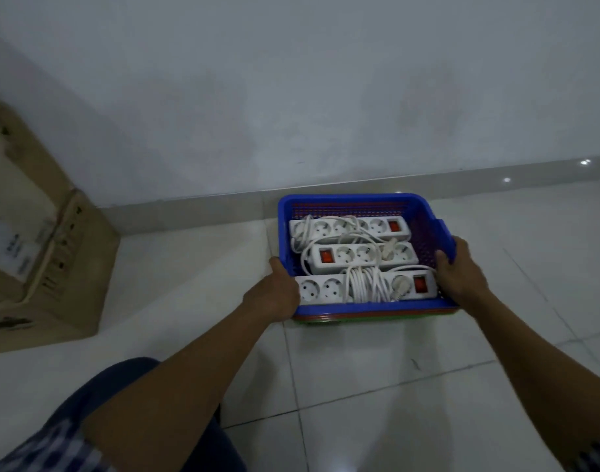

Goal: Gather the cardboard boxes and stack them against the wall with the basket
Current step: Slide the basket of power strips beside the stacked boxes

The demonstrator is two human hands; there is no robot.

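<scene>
A blue plastic basket (pixel 353 201) sits on the white tiled floor close to the wall, nested on other baskets whose red and green rims show beneath it. Inside lie three white power strips (pixel 360 255) with red switches and coiled cords. My left hand (pixel 274 291) grips the basket's left rim. My right hand (pixel 460 270) grips its right rim, thumb inside. A large cardboard box (pixel 43 253) stands at the left against the wall, with white labels and a strap on its top.
The pale wall (pixel 292 97) and its grey skirting run behind the basket. My knee in dark trousers (pixel 128 379) shows at the bottom left. Bare floor tiles (pixel 394 386) spread in front and to the right of the basket.
</scene>
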